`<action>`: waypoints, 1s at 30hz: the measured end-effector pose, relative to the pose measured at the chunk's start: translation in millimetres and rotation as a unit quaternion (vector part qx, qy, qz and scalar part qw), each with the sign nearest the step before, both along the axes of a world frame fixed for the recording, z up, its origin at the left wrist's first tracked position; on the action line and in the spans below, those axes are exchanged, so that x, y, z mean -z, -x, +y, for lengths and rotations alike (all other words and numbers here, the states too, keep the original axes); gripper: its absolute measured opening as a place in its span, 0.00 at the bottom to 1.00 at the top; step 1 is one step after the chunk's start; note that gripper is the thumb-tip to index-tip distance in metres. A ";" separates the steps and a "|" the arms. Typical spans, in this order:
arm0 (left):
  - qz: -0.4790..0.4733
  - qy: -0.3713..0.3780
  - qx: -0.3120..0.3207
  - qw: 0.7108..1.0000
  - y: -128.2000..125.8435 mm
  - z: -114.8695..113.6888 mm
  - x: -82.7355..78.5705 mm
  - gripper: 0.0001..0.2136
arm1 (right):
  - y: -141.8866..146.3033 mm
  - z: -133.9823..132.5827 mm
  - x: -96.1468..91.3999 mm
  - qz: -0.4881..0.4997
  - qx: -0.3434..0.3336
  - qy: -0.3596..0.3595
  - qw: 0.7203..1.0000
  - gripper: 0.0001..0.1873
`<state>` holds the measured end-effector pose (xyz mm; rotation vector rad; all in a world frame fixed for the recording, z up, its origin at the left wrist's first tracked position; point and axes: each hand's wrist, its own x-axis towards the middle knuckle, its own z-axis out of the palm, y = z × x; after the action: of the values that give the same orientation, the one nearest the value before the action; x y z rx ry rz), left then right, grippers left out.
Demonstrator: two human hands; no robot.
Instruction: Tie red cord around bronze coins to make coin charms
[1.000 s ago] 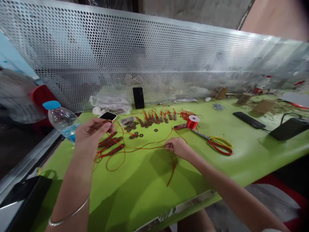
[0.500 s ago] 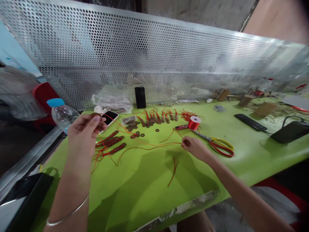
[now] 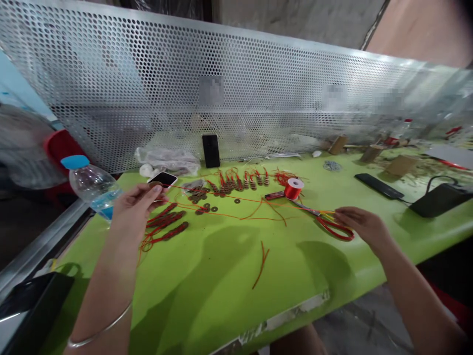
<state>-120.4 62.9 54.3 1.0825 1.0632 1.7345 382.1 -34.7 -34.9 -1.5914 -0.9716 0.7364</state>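
My left hand [image 3: 135, 209] is raised over the green table [image 3: 221, 286] and pinches a brown coin with red cord [image 3: 229, 199] threaded on it. The cord runs taut to the right across the table to my right hand [image 3: 360, 224], whose fingers are pinched on its other end, just above the red and yellow scissors [image 3: 334, 224]. Strings of coins on red cord [image 3: 168, 227] lie below my left hand. Loose coins [image 3: 203, 204] and more strung coins [image 3: 240, 181] lie behind the cord. A red spool [image 3: 294, 188] stands mid-table.
A water bottle [image 3: 92, 187] stands at the left edge, beside a phone [image 3: 163, 178]. Another phone [image 3: 211, 150] leans on the perforated metal screen [image 3: 221, 88]. A cut cord piece [image 3: 260, 264] lies near the front. A black box with cable [image 3: 438, 199] sits right.
My right hand has drawn the cord far to the right, from mid-table to over the scissors, pulling it straight. My left hand stays raised with the coin.
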 end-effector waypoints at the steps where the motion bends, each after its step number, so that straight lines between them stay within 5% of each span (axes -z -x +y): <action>1: -0.004 0.011 0.001 1.000 0.2 0.3 0.4 0.13 | -7.5 -2.7 0.6 0.007 0.004 0.005 1.000 0.16; 9: 0.016 0.070 0.017 0.997 3.0 1.9 6.0 0.14 | -26.2 -15.5 6.3 -0.007 0.013 0.043 0.999 0.13; 15: 0.114 0.096 0.016 0.989 0.3 0.9 6.7 0.10 | -4.6 -10.8 8.3 -0.193 -0.027 0.061 0.979 0.18; 18: 0.173 0.098 0.044 0.979 -7.0 -3.6 6.2 0.08 | 35.3 -5.2 -7.9 -0.244 -0.037 0.041 0.968 0.16; 21: 0.269 0.091 0.095 0.954 -20.3 -10.0 6.7 0.08 | 104.2 1.8 -37.1 -0.333 -0.148 -0.076 0.928 0.13; 24: 0.330 0.071 0.159 0.928 -38.2 -17.8 8.0 0.10 | 180.5 14.8 -62.5 -0.319 -0.253 -0.188 0.894 0.13; 28: 0.334 0.026 0.202 0.920 -57.9 -27.1 9.8 0.08 | 250.1 42.7 -66.1 -0.268 -0.297 -0.269 0.876 0.25; 30: 0.331 0.018 0.211 0.919 -61.9 -29.4 10.8 0.08 | 266.4 54.6 -58.8 -0.247 -0.294 -0.297 0.874 0.19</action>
<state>-58.5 33.5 43.5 1.7924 1.1295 1.0104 115.7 19.9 23.9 -0.9313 -1.9008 0.3479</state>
